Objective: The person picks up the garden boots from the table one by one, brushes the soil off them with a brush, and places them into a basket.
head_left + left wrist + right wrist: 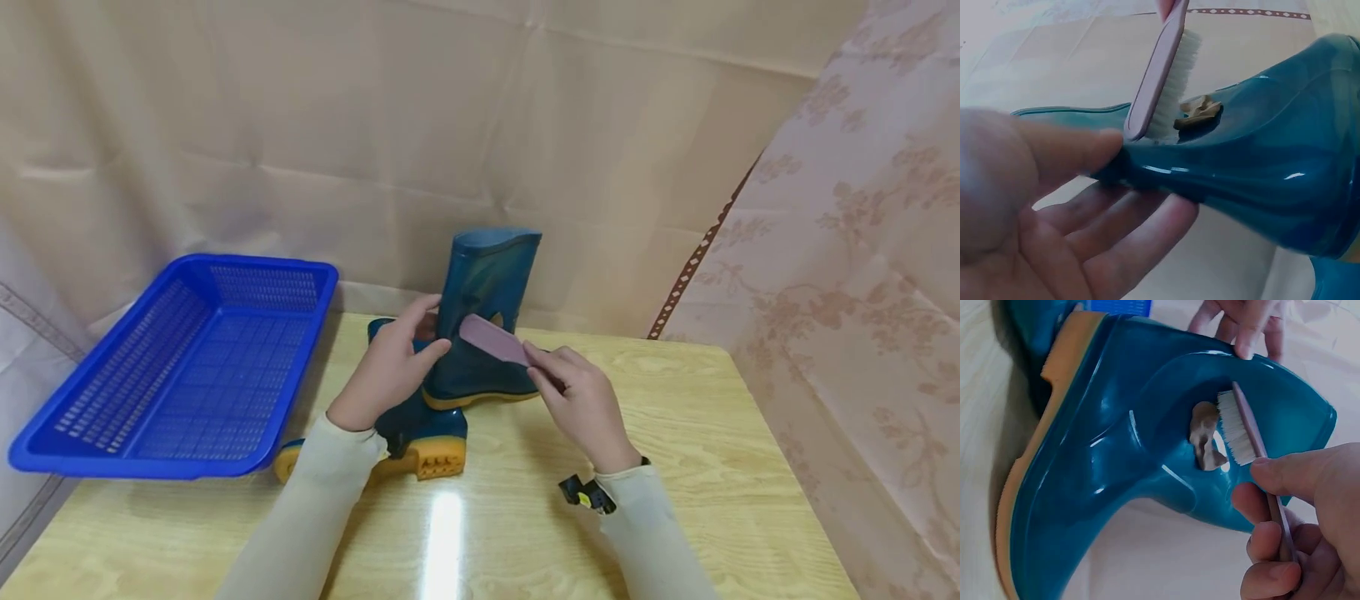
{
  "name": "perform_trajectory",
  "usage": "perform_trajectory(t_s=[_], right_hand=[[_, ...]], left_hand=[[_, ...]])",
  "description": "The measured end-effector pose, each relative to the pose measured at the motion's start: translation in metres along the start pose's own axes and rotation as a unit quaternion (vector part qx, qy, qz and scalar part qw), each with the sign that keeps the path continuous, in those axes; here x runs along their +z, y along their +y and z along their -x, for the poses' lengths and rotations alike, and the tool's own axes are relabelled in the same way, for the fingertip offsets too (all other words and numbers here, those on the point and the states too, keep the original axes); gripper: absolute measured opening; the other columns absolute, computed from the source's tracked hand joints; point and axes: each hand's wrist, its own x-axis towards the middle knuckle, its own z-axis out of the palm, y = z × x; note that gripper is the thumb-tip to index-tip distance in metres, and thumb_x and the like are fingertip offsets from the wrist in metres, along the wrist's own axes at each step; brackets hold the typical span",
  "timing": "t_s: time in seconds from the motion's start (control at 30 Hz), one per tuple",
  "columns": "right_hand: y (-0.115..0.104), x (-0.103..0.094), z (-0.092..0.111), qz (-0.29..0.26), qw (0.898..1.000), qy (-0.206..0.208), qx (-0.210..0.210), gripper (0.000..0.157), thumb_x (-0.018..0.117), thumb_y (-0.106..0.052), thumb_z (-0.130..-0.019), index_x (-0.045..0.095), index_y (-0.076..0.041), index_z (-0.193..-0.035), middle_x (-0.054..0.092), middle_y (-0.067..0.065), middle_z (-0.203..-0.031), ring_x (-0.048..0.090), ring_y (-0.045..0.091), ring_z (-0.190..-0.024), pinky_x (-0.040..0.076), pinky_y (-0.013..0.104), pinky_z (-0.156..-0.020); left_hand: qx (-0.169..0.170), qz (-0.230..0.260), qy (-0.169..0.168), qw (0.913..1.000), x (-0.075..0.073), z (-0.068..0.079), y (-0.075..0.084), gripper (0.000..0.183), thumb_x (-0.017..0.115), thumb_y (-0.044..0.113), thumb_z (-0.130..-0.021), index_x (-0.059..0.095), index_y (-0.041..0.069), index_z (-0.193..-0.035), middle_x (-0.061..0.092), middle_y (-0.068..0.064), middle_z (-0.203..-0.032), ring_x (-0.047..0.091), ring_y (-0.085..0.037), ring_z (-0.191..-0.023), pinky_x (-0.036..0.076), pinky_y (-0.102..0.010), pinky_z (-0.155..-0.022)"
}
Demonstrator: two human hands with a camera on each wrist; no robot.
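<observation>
A dark teal rain boot (487,279) with a yellow sole stands upright on the table. My left hand (386,367) steadies its shaft from the left, thumb on one side and fingers on the other. In my right hand (585,404) is the handle of a pinkish-purple brush (491,338), pinched between thumb and fingers. Its white bristles (1235,431) face the boot's shaft, right beside a crumpled brown lump (1205,436) on the shaft's surface. Bristle tips are close to that lump in both wrist views.
A second teal boot (427,421) lies on its side, its yellow sole towards me, partly behind my left forearm. At the left stands a blue plastic basket (172,468). A beige curtain (375,125) hangs behind the wooden table (675,417).
</observation>
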Motion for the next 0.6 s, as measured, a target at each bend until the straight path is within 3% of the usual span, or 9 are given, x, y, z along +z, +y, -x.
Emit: perform_trajectory(t_s=[0.3, 0.6], right_hand=[[-0.003, 0.0, 0.006, -0.001, 1.0, -0.007, 0.007, 0.035, 0.072, -0.016, -0.099, 0.071, -0.019, -0.134, 0.069, -0.004, -0.091, 0.047, 0.009, -0.064, 0.039, 0.024, -0.053], [0.002, -0.01, 0.005, 0.005, 1.0, 0.007, 0.0, 0.035, 0.073, -0.016, -0.099, 0.072, -0.02, -0.133, 0.069, -0.004, -0.09, 0.046, 0.008, -0.064, 0.039, 0.024, -0.053]], left_hand=[[0.022, -0.016, 0.057, 0.998, 0.006, 0.006, -0.003, 0.05, 0.063, 0.017, -0.105, 0.048, 0.017, -0.153, 0.067, -0.011, -0.134, 0.064, -0.029, -0.122, 0.053, -0.055, -0.098], [0.069, -0.025, 0.104, 0.9918, 0.013, -0.001, -0.001, 0.044, 0.066, 0.015, -0.102, 0.056, 0.016, -0.145, 0.072, -0.008, -0.127, 0.068, -0.026, -0.113, 0.059, -0.049, -0.087]])
